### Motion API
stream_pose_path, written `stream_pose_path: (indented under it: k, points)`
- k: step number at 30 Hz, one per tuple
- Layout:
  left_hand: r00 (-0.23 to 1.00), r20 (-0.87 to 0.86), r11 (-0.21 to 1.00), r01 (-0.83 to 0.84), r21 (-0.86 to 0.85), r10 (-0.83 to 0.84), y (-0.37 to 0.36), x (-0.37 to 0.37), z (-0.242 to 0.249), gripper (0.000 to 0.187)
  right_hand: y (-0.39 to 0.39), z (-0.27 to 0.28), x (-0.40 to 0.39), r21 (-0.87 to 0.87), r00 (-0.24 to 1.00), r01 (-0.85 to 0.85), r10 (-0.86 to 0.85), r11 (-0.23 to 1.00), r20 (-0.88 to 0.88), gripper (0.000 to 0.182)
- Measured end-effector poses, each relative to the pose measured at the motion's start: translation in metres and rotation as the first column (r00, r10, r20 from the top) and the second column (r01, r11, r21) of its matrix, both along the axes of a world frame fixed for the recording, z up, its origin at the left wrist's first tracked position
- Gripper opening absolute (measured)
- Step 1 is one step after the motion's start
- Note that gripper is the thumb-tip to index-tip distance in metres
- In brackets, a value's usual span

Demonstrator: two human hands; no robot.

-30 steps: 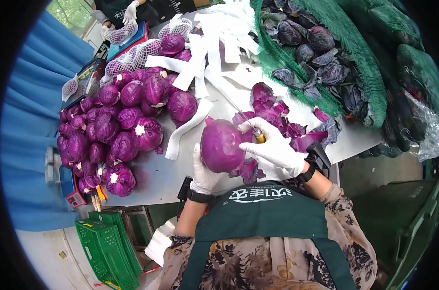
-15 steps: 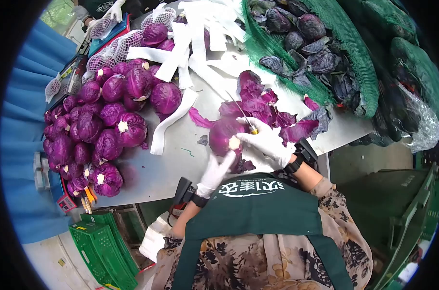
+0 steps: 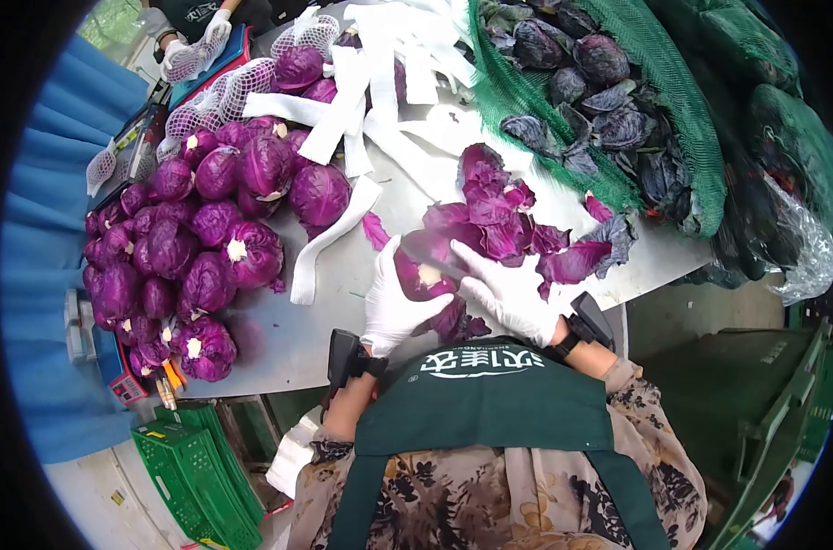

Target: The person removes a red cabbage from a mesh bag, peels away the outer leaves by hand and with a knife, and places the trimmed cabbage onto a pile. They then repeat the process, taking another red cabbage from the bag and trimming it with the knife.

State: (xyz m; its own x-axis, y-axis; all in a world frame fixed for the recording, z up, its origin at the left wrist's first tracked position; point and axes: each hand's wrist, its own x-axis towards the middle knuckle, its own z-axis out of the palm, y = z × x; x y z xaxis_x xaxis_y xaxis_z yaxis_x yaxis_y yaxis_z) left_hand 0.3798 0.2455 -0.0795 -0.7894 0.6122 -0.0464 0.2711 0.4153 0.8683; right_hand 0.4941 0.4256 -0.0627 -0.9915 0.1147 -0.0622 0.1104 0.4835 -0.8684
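A red cabbage (image 3: 418,280) is held low over the near side of the metal table, its pale cut stem facing up. My left hand (image 3: 396,302), in a white glove, wraps the cabbage's left and near side. In my right hand (image 3: 510,291), also gloved, is a knife (image 3: 430,258), its blade blurred and lying across the top of the cabbage close to the stem. The handle is mostly hidden by the fingers. Loose purple leaves (image 3: 499,215) lie just beyond my right hand.
Piled red cabbages (image 3: 173,243) fill the table's left. White mesh sleeves (image 3: 347,110) lie at the back. A green net bag (image 3: 700,137) of dark cabbages stands back right. A co-worker's gloved hands (image 3: 196,46) hold a netted cabbage at far left. Green crates (image 3: 192,477) are below.
The cabbage has turned so its stem faces up. My left hand has moved up around its left side, and the knife has swung down across it.
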Motion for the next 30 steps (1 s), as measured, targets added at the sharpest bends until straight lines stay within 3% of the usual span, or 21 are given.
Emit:
stream_pose_path:
  k: [1,4,9,12,14,20,24,26,27,28,29,30]
  points:
    - [0.999,0.047,1.000,-0.019,0.002,0.019,0.001,-0.001,0.001,0.107,0.000,0.008,0.000,0.090,0.991,-0.070,0.059,0.994,0.120,0.060]
    - [1.000,0.024,1.000,-0.001,-0.010,0.001,0.000,-0.002,-0.001,0.108,-0.004,0.020,-0.007,0.229,0.969,-0.110,0.053,0.967,0.242,0.062]
    - [0.999,-0.032,0.999,-0.014,-0.038,0.012,0.003,-0.002,-0.008,0.107,-0.004,0.014,-0.013,0.272,0.974,-0.116,0.055,0.955,0.221,0.063]
    - [0.999,-0.033,0.998,-0.016,-0.063,0.014,0.004,-0.002,-0.008,0.106,-0.004,0.012,-0.018,0.165,0.961,-0.104,0.056,0.981,0.271,0.063]
    - [0.999,-0.050,0.997,-0.016,-0.069,0.012,0.006,-0.003,-0.008,0.105,-0.006,0.013,-0.021,0.176,0.985,-0.069,0.039,0.982,0.168,0.059]
    - [0.997,-0.063,0.992,-0.046,-0.114,0.039,0.012,0.004,0.003,0.101,-0.016,-0.004,-0.032,0.210,0.995,0.030,-0.050,0.977,0.089,0.055]
    - [0.993,-0.114,0.998,-0.050,-0.049,0.045,0.005,0.004,-0.011,0.102,-0.002,0.014,-0.031,0.133,0.992,-0.062,0.047,0.989,0.113,0.052]
    - [0.992,-0.119,0.998,-0.050,-0.039,0.045,0.002,0.006,-0.015,0.102,0.000,0.000,-0.032,0.002,0.997,-0.037,0.037,0.999,-0.063,0.048]
    - [0.986,-0.156,0.998,-0.061,-0.021,0.057,0.003,0.006,-0.017,0.102,-0.008,-0.005,-0.039,0.033,0.980,0.055,-0.047,0.998,-0.196,0.044]
    - [0.978,-0.192,0.997,-0.076,0.000,0.075,0.004,0.007,-0.017,0.102,-0.001,-0.005,-0.041,0.042,0.980,0.045,-0.036,0.998,-0.197,0.044]
    - [0.987,-0.150,0.998,-0.065,-0.008,0.063,0.000,0.011,-0.014,0.105,0.012,-0.002,-0.047,-0.248,0.952,0.306,-0.295,0.919,0.082,0.044]
    - [0.986,-0.159,0.999,-0.042,0.001,0.042,-0.005,0.016,-0.014,0.107,0.022,0.005,-0.053,-0.424,0.803,0.587,-0.430,0.690,0.412,0.044]
